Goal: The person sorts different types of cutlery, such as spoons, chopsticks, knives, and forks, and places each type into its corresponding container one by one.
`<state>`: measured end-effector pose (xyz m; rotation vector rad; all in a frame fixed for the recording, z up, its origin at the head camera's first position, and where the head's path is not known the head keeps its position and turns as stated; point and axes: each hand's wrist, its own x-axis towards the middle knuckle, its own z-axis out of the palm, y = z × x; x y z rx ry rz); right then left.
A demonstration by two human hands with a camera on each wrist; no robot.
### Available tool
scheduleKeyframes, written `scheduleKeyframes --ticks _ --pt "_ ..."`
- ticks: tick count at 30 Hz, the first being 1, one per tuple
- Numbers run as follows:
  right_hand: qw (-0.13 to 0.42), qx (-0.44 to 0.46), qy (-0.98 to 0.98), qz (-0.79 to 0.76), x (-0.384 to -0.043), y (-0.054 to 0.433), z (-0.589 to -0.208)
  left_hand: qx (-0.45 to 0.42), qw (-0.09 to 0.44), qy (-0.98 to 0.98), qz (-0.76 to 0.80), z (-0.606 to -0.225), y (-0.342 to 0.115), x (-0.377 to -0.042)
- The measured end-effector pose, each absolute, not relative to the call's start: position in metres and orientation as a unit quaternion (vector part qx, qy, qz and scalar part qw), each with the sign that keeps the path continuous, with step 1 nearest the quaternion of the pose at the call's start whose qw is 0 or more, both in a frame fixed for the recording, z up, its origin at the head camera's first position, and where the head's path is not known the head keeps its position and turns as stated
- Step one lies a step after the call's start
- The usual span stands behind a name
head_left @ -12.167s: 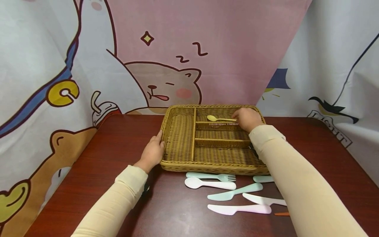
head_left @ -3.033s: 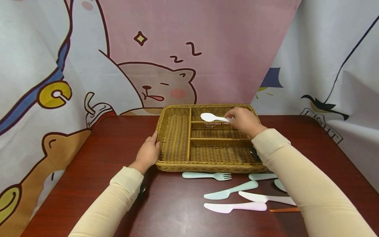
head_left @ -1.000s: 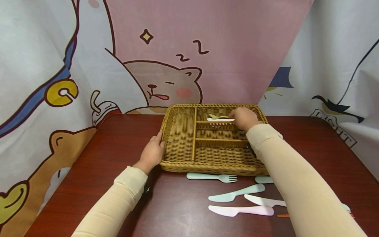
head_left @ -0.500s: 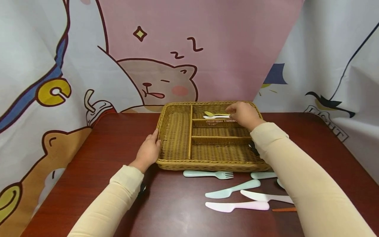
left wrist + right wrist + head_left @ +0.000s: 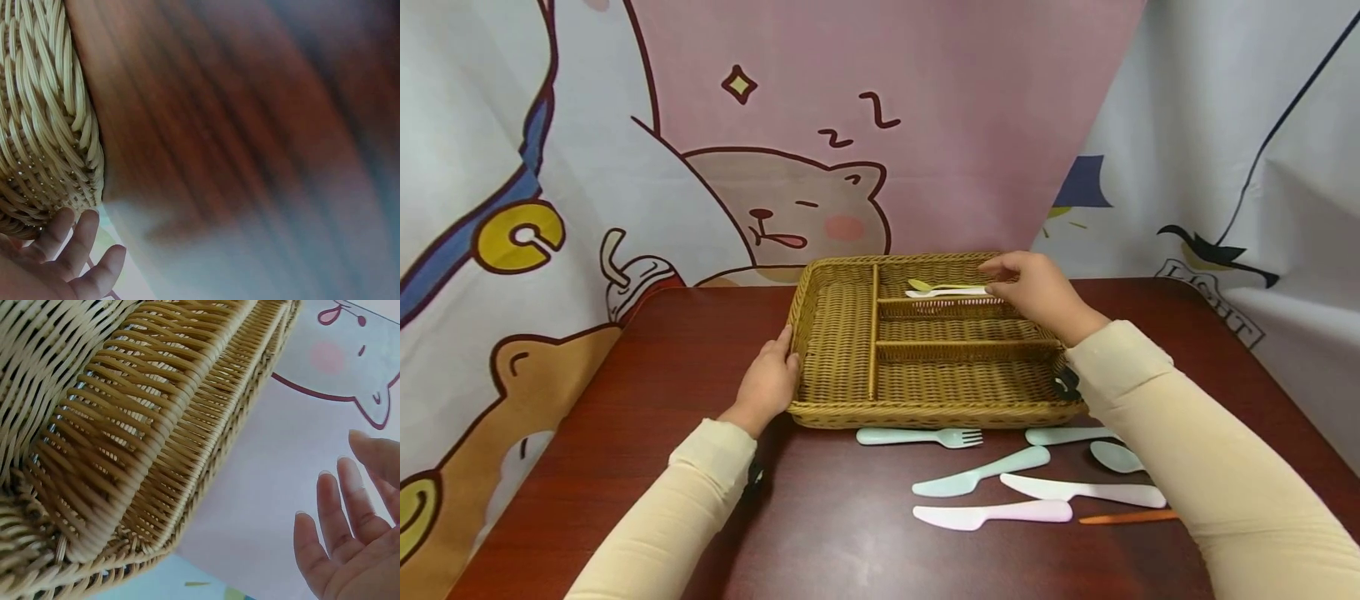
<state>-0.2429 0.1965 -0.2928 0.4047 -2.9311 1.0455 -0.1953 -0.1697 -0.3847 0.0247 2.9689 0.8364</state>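
White spoon (image 5: 943,292): so this one had moved, from being pinched mid-air three seconds back to lying in the rear compartment (image 5: 940,268) of the basket (image 5: 936,414), bowl to the left.
Right hand (image 5: 1037,283): had eased off to the right compared with half a second before. Its fingers (image 5: 333,515) had let go and were loosely spread, nothing in them in the right wrist view.
Spoon vs fingers: handle ran right up to the thumb in the head view, with the other fingers above it. Honestly couldn't tell if they touched.
Yellow spoon (image 5: 922,285): lay just behind the white one, same compartment, bowl left as well.
Left hand (image 5: 767,383): was up against the basket's left wall from outside, fingers relaxed and resting on the wicker, not clenched.
Mint fork (image 5: 917,437): sat on the bench (image 5: 820,517) just in front of the basket, tines right.
Knives: mint knife (image 5: 977,475) lay at a slant, white knife (image 5: 1082,490) off to its right, pink-handled knife (image 5: 992,514) in front of both, all blades left.
By the right sleeve (image 5: 1210,450): a mint handle (image 5: 1067,435), a pale spoon (image 5: 1115,456) and an orange piece (image 5: 1127,517), each partly covered, so no idea what the handle and orange bit were.
Backdrop (image 5: 970,100): hung behind the bench, sleepy bear print on it.
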Motion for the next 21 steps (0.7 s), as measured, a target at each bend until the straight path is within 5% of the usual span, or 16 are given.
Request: scheduleKeyframes --ticks 21 --pt "0.063 0.106 -0.933 0.339 -0.181 0.225 -0.295 0.004 0.031 0.964 0.266 -0.384 -0.17 -0.196"
